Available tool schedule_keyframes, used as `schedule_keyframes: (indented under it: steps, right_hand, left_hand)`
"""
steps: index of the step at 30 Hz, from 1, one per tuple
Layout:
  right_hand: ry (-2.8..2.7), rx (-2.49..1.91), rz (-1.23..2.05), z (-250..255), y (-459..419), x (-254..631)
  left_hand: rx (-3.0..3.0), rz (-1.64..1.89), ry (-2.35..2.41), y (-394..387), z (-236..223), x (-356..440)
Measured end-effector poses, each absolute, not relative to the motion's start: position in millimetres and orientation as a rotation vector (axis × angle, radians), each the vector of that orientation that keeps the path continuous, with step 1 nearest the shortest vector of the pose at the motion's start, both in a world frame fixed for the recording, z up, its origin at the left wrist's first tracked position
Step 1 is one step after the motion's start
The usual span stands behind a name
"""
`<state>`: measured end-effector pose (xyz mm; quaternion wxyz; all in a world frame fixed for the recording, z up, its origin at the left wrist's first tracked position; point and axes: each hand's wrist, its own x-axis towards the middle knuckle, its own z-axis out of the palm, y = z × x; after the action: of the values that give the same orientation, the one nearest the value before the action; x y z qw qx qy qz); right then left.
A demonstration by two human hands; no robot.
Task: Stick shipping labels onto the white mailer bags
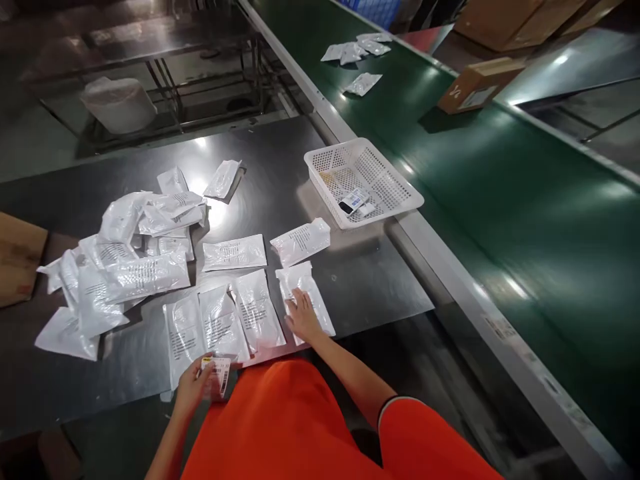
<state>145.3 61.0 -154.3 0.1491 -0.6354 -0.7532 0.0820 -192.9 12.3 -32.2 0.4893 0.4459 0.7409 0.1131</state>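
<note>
1. L hand: clenched, fingers + thumb pinching a small barcode label at the table's near edge, just below the row of bags.
2. R hand: open, not gripping, palm down w/ fingers spread on a white poly bag, the rightmost in the near row.
3. Handling (my read): bags look light, soft + slick, w/ no stiff edge. Best hold = flat palm on mid-body, or fingers at the sealed end. Label looks thin + light, so take it by the edges.
4. That bag lies directly under R hand, touching it. 3 more bags sit side by side to its left, L hand just below them.
5. Loose heap of bags lies left of the row on a stainless table.
6. White plastic basket at the table's far right holds small printed packs.
7. Beyond: green conveyor belt w/ a few bags, plus a cardboard box.
</note>
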Motion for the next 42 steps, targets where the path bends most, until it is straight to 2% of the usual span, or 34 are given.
schedule_keyframes:
  steps: [10, 14, 17, 21, 24, 29, 34, 36, 38, 42]
  right_hand:
    - [-2.099, -1.773, 0.428, -135, 86, 116]
    - [-1.805, -2.059, 0.438, -92, 142, 144]
    - [-1.607, -2.308, 0.597, -64, 203, 167]
    - [-1.578, -2.423, 0.854, -57, 263, 185]
    - [-1.616, -2.481, 0.85, -63, 280, 201]
    - [-1.945, -2.341, 0.522, -79, 243, 258]
    - [-2.256, -2.008, 0.563, -116, 115, 309]
    - [-2.213, -1.908, 0.591, -130, 66, 310]
    - [-2.129, -1.841, 0.454, -140, 38, 302]
    - [-1.843, -2.076, 0.128, -142, 60, 277]
  left_hand:
    - [1.062, 0.324, 1.81, 10, -25, -189]
    - [0.907, 0.408, 1.874, -1, -22, -187]
    - [0.871, 0.436, 1.922, -10, -26, -188]
    - [0.86, 0.421, 1.975, -17, -31, -182]
    - [0.838, 0.378, 1.977, -16, -25, -171]
    - [0.836, 0.356, 1.995, -14, -16, -166]
    - [0.841, 0.266, 1.991, -7, -15, -174]
    - [0.87, 0.226, 1.991, 0, -15, -176]
    - [0.903, 0.196, 1.969, 8, -14, -176]
    - [0.998, 0.115, 1.954, 26, -12, -175]
